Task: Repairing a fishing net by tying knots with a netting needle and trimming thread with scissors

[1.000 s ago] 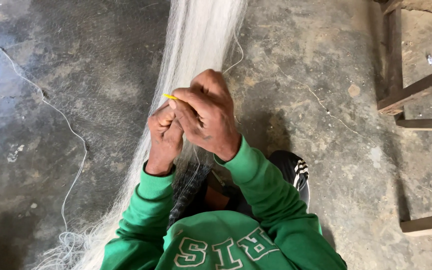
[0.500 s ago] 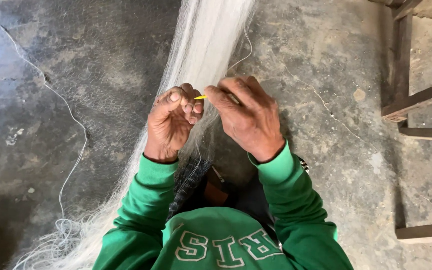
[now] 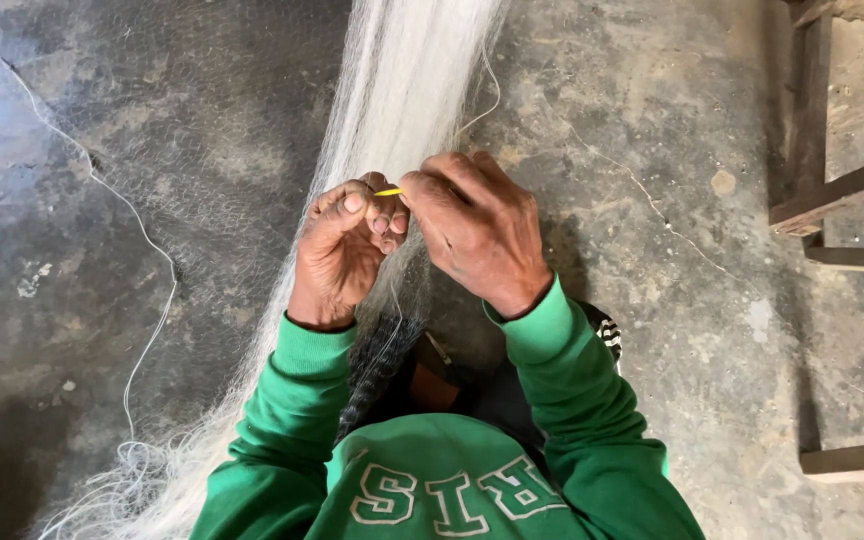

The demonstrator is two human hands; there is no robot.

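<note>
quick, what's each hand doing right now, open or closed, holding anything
Left hand: closed, fingers pinched on the white net strands.
Right hand: closed, gripping a small yellow tool whose tip shows between the two hands.

This looks like a plain work yard or shed where fishing nets are handled. The ground is a rough, stained grey concrete floor point(image 3: 652, 150), and a long bundle of fine white mesh netting point(image 3: 402, 90) trails across it with a loose thin white cord point(image 3: 142, 250). A weathered dark wooden frame point(image 3: 832, 200) stands at the right edge.
</note>
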